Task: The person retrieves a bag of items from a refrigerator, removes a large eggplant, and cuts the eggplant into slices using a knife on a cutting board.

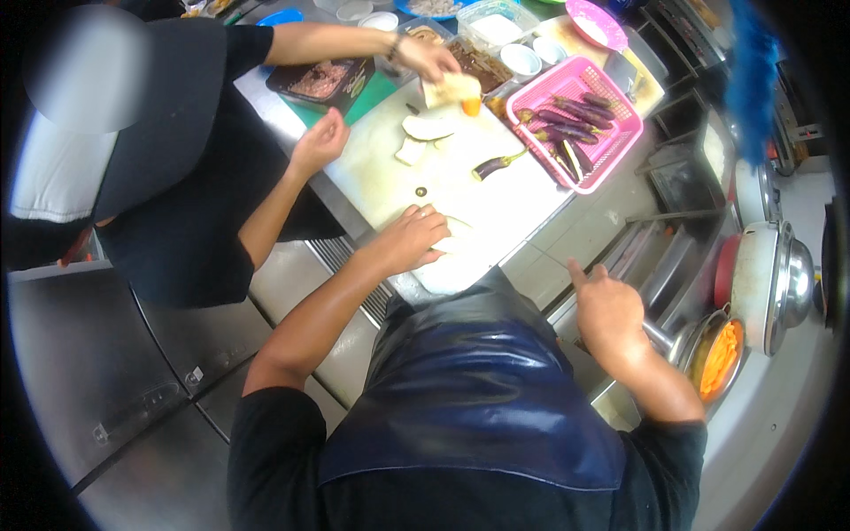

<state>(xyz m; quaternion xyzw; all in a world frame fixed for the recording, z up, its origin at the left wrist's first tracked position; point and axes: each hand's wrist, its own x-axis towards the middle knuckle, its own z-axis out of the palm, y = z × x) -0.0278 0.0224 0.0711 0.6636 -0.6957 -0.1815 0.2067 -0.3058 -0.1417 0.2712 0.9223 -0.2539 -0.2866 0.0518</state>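
Note:
My left hand point(413, 240) presses its fingers on a pale cut vegetable piece point(453, 237) at the near end of a white cutting board point(378, 174). Off the board to the right, my right hand point(607, 312) is raised with its index finger extended and the others curled. Whether it holds anything is hidden. Farther up the board lie more pale cut pieces point(425, 128), a small round slice point(421, 192) and a cut eggplant with its stem point(495, 166).
A co-worker's hand point(431, 61) holds a pale piece over the board's far side; their other hand point(321, 143) hovers at the left edge. A pink basket point(634, 123) of eggplants overhangs the right edge. Minced meat fills a black tray point(322, 79). Orange strips fill a metal bowl point(720, 358) at right.

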